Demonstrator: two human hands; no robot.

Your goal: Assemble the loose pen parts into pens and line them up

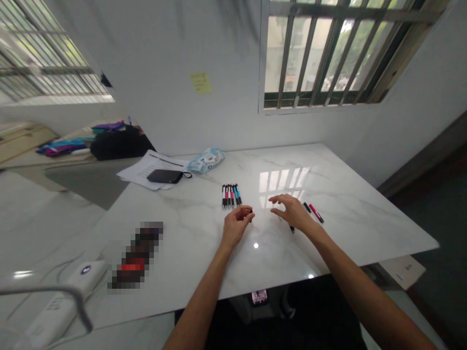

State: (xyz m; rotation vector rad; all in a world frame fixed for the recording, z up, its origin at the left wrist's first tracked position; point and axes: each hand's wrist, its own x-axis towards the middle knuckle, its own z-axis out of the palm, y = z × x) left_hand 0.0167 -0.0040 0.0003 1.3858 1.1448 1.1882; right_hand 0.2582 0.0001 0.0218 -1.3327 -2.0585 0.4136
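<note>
My left hand [236, 226] is closed in a pinch on a pen, of which only a small black part [251, 212] shows at the fingertips. Just beyond it, several pens [231, 196] lie side by side in a row, with white, red and blue barrels and black grips. To the right, my right hand [294, 212] hovers over the table with thumb and fingers apart, holding nothing. A dark pen [292, 228] lies partly hidden beneath it. Past the right wrist rest a black pen piece [307, 207] and a red pen [316, 213].
On the white marbled table [182, 253], papers [142, 167], a black pouch [164, 176] and a blue-white packet [206, 160] sit at the back left. A pixelated dark object [136, 255] lies left. A white power strip [69, 296] is at the lower left.
</note>
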